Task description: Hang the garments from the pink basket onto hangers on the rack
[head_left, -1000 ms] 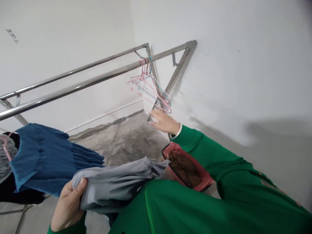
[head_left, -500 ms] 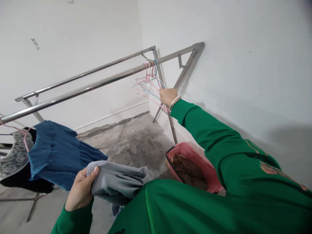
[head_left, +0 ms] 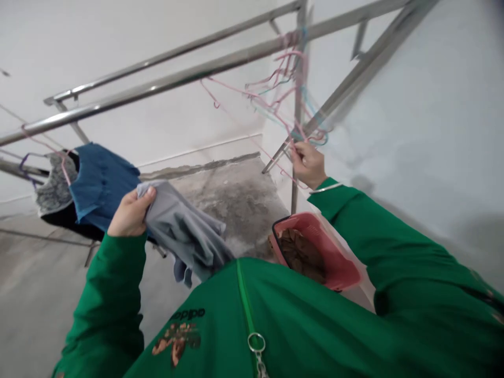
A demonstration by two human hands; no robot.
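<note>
The left hand (head_left: 129, 214) was closed in a pinch, thumb on top, on the upper edge of a grey cloth (head_left: 179, 226). The cloth hung in folds from that grip towards the front of the person's green jacket (head_left: 315, 320), just beside a blue dress (head_left: 104, 181) on its own hanger. The right hand (head_left: 309, 164) was narrowed too — thumb and fingers drawn together on a pink hanger (head_left: 232, 87) below the front rail (head_left: 157, 88). Blur lay over that hanger and the pink and blue ones beside it, so whether its hook touched the rail could not be told.

On the jacket's chest, dark letters read "adidas", upside down to the view, above a copper-coloured emblem; smaller marks by the emblem were too blurred to read. A ring pull (head_left: 256, 343) hung on the zip, and a pale bangle (head_left: 326, 188) circled the right wrist. Below the right arm stood a pink basket (head_left: 344, 265) — brown cloth (head_left: 303, 253) lay inside it.
</note>
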